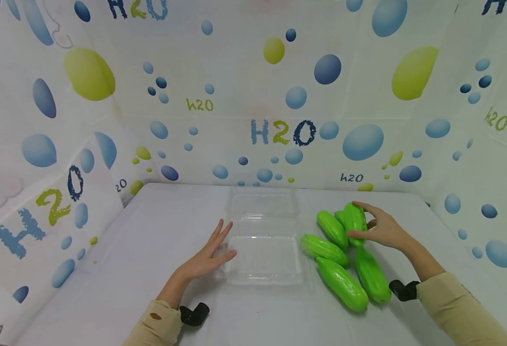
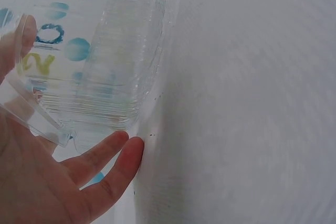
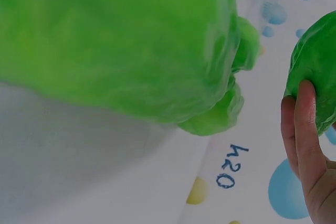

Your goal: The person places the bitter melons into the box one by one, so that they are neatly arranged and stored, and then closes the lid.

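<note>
My right hand (image 1: 380,228) grips a plump, glossy green cucumber (image 1: 355,217) between thumb and fingers at the back of a group of similar ones. In the right wrist view, fingertips press against the side of the held cucumber (image 3: 320,51); its far side is hidden. A clear plastic clamshell box (image 1: 264,279) lies to the left of the group, its lid (image 1: 262,196) folded back. My left hand (image 1: 203,259) is at the left wall of the box, fingers spread and fairly straight. The left wrist view has the fingertips (image 2: 134,153) right beside the ribbed clear wall (image 2: 94,100).
Several more green cucumbers, among them one at the front (image 1: 342,284) and one at the right (image 1: 372,276), lie close together right of the box. A white cloth covers the table (image 1: 150,211). Behind it hangs a patterned curtain (image 1: 236,62) with blue and yellow-green spots.
</note>
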